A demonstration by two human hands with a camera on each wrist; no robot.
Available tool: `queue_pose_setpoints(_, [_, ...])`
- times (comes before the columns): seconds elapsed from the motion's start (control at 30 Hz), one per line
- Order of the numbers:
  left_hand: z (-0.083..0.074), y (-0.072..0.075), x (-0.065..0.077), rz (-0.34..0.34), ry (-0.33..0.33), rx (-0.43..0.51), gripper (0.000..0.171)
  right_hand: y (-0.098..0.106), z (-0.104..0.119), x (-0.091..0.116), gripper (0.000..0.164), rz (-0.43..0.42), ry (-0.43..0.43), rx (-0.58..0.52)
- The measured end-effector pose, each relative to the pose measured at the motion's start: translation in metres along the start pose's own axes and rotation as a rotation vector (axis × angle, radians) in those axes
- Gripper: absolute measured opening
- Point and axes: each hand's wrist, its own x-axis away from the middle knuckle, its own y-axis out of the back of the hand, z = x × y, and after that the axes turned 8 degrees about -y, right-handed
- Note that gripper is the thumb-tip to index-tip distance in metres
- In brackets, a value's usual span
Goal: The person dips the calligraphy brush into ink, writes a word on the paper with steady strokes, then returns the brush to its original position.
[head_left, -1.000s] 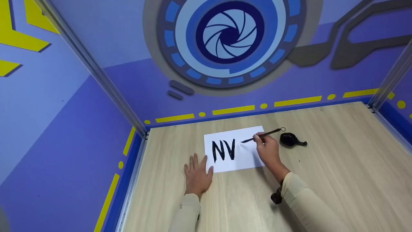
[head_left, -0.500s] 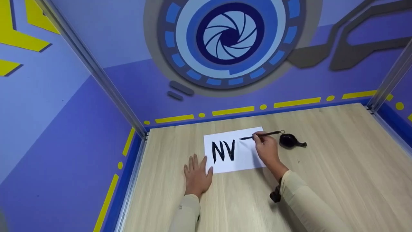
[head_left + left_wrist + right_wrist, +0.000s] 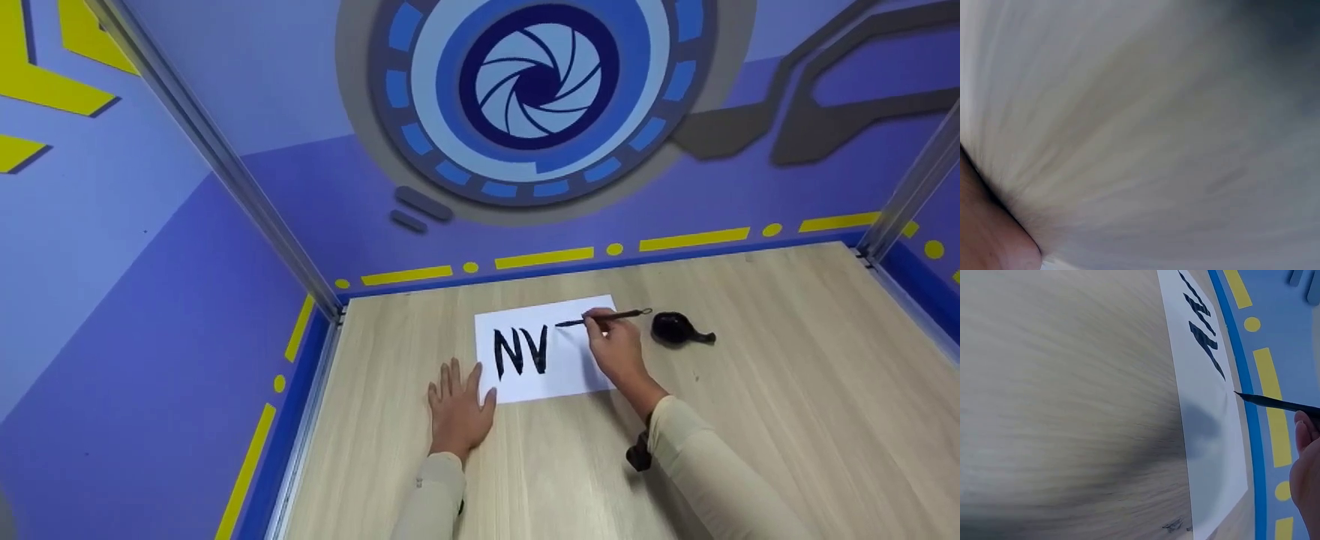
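A white sheet of paper (image 3: pixel 577 367) lies on the wooden table, with the letters "NV" (image 3: pixel 534 349) brushed on it in black ink. My left hand (image 3: pixel 460 412) rests flat at the sheet's left edge, fingers spread. In the left wrist view only a sliver of that hand (image 3: pixel 999 242) shows. My right hand (image 3: pixel 619 345) pinches a dark writing brush (image 3: pixel 619 316) with a loop at its end. The brush tip points left, just right of the V's top; whether it touches the paper I cannot tell. In the right wrist view the brush (image 3: pixel 1275 403) is seen side-on.
A small black ink dish (image 3: pixel 671 328) with a short handle stands right of the paper. The wooden table (image 3: pixel 787 390) meets printed purple-blue panels (image 3: pixel 300 187) at the back and sides, joined by metal posts (image 3: pixel 217 161).
My right hand has shifted a little to the left with the brush, its tip coming closer to the V's top. The left hand stays on the paper's edge. No new stroke shows.
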Motion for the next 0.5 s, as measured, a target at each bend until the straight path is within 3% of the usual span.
queue_pose_setpoints(0.2, [0.0028, -0.0043, -0.0009, 0.011, 0.011, 0.006, 0.062, -0.0029, -0.0019, -0.0007, 0.011, -0.021, 0.064, 0.018])
queue_pose_setpoints(0.5, [0.0032, -0.0057, -0.0018, 0.021, 0.023, -0.017, 0.063, -0.0082, -0.0019, -0.0017, 0.012, -0.004, 0.079, 0.033])
